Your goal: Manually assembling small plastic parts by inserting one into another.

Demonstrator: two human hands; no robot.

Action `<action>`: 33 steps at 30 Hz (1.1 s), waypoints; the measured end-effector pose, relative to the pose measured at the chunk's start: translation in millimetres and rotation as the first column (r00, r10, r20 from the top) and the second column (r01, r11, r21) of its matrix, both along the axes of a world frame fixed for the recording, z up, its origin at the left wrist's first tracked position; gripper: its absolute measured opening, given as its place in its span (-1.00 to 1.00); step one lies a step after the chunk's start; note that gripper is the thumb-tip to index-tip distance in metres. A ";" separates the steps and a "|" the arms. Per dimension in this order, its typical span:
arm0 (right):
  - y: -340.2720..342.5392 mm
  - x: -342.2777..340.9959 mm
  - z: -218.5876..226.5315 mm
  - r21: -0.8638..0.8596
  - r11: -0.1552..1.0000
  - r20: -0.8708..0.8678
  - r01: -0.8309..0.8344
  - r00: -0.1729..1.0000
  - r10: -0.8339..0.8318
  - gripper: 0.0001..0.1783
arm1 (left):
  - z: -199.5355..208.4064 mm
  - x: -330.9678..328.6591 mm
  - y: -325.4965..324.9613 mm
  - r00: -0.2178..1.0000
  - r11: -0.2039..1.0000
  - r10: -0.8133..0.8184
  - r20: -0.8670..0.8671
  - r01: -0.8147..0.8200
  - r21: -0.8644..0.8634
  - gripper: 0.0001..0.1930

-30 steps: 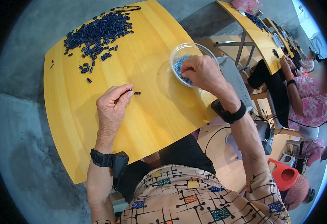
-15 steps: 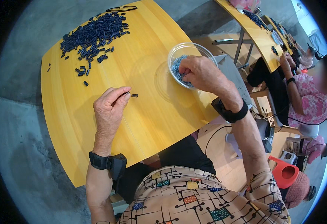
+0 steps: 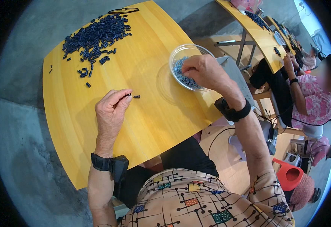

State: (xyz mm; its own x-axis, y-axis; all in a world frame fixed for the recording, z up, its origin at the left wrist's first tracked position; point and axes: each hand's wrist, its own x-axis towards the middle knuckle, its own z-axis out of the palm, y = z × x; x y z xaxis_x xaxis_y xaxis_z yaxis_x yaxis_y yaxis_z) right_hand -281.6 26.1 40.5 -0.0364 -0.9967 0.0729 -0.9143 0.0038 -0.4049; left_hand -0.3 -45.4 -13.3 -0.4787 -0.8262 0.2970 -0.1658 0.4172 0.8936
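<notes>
My left hand (image 3: 110,108) is above the yellow table, its thumb and forefinger pinched on a small dark piece (image 3: 130,94) that the fingertips mostly hide. Just beyond those fingertips lies one short black cylindrical piece (image 3: 136,97). My right hand (image 3: 207,72) is over a clear round plastic bowl (image 3: 172,56), fingers closed together. Inside the bowl are many tiny bluish-grey parts (image 3: 179,65). Whatever the right fingertips hold, if anything, is too small to make out.
A large heap of short black pieces (image 3: 97,36) covers the far left of the table (image 3: 146,125), with strays in front. Dark-rimmed glasses (image 3: 123,10) lie at the far edge. A grey stool (image 3: 235,75) is beside the bowl. To the right, a person (image 3: 313,94) sits at another table.
My right hand has lifted slightly from the parts in the bowl, with its fingers drawn closer together. The left hand keeps its pinch in nearly the same place.
</notes>
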 end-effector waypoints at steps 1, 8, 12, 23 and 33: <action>1.4 -0.9 1.1 -0.032 0.999 0.089 0.023 0.996 -0.020 -0.86 | 0.5 0.7 0.1 1.000 1.000 0.001 -0.001 -0.001 0.008 -0.87; 18.3 8.8 17.3 -0.035 0.978 0.603 0.204 0.785 -0.142 -0.91 | 1.5 4.9 2.9 0.999 0.999 -0.014 -0.043 0.016 0.032 -0.85; 36.7 33.8 31.2 0.055 0.992 0.869 0.112 0.484 -0.103 -0.88 | 6.6 5.9 8.3 0.994 0.999 -0.014 -0.109 0.018 0.033 -0.83; 54.3 102.8 2.5 0.114 0.986 0.979 0.121 0.152 -0.132 -0.87 | 13.5 6.8 17.9 0.971 0.990 -0.133 -0.197 0.141 0.024 -0.79; 47.9 128.8 -26.6 0.159 0.967 0.987 0.200 -0.054 -0.151 -0.89 | 15.8 7.9 15.6 0.974 0.970 -0.213 -0.076 0.202 -0.133 -0.82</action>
State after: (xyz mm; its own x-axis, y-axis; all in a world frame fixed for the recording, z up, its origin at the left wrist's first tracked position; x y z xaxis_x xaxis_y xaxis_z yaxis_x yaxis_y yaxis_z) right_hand -152.8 74.0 13.9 -0.2684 -0.9431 -0.1961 0.4464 0.0586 -0.8929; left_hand 7.6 -29.8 2.5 -0.6026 -0.6659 0.4398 0.0141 0.5422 0.8401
